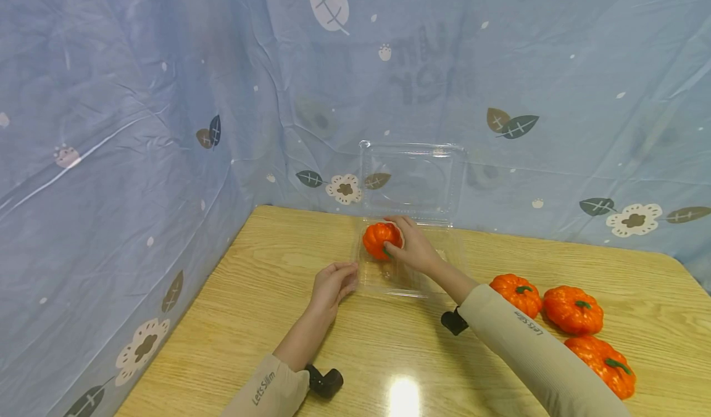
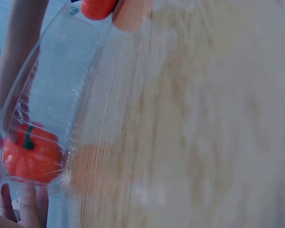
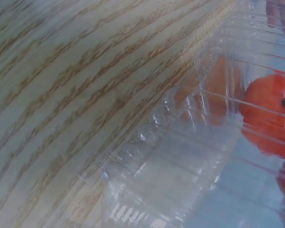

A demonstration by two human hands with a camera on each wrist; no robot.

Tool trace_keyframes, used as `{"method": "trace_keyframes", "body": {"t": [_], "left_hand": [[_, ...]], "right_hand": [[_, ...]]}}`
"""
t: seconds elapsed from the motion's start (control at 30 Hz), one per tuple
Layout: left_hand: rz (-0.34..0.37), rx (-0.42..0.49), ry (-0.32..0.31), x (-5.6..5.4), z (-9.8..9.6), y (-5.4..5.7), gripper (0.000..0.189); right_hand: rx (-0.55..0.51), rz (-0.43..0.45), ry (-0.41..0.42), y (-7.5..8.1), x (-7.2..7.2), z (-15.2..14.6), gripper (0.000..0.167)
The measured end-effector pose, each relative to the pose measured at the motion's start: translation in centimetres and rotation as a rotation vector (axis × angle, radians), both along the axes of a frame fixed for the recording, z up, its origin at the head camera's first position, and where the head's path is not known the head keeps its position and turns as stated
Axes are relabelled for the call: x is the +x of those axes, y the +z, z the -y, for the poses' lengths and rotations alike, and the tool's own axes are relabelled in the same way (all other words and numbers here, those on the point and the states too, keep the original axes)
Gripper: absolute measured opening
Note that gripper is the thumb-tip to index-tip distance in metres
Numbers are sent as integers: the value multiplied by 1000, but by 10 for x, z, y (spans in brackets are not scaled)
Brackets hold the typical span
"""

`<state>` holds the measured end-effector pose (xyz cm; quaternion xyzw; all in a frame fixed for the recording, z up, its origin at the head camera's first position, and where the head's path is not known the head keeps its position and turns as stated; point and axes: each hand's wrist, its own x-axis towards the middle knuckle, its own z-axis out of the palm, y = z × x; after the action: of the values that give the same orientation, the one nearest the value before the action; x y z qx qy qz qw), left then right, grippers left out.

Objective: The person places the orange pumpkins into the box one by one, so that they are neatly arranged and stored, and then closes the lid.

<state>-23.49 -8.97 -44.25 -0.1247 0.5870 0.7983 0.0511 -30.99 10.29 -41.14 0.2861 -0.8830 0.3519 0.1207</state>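
Right hand [image 1: 411,248]: holds a glossy orange, ribbed pumpkin with green stem [image 1: 379,238] from its three-o'clock side.
Held pumpkin: inside the clear plastic hinged box [image 1: 397,292], toward ten o'clock.
Left hand [image 1: 332,284]: at the box's nine-o'clock wall; cannot tell if pinching.
Other pumpkins [image 1: 574,312]: three, toward four o'clock.

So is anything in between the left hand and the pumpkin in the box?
Yes, the clear left wall of the box. The left hand is outside it and the pumpkin inside. Nothing visible blocks the right hand, already on the pumpkin; the lid stands open behind.
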Motion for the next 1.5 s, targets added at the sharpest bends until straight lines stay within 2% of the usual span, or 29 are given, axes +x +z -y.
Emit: {"method": "trace_keyframes", "body": {"t": [0.23, 0.33, 0.67, 1.0, 1.33, 1.5], "left_hand": [[-3, 2, -3, 0, 0, 0, 14], [-2, 3, 1, 0, 0, 0, 14], [4, 6, -1, 1, 0, 1, 14], [8, -2, -38, 0, 2, 3, 13], [6, 2, 2, 0, 0, -1, 16], [1, 7, 5, 1, 0, 0, 15]], "right_hand": [[-49, -99, -2, 2, 0, 1, 44], [-56, -111, -6, 2, 0, 2, 42], [-60, -85, -21, 3, 1, 2, 41], [-52, -78, -27, 3, 1, 1, 40], [-54, -80, -15, 6, 1, -1, 38], [-21, -68, -11, 10, 1, -6, 38]]}}
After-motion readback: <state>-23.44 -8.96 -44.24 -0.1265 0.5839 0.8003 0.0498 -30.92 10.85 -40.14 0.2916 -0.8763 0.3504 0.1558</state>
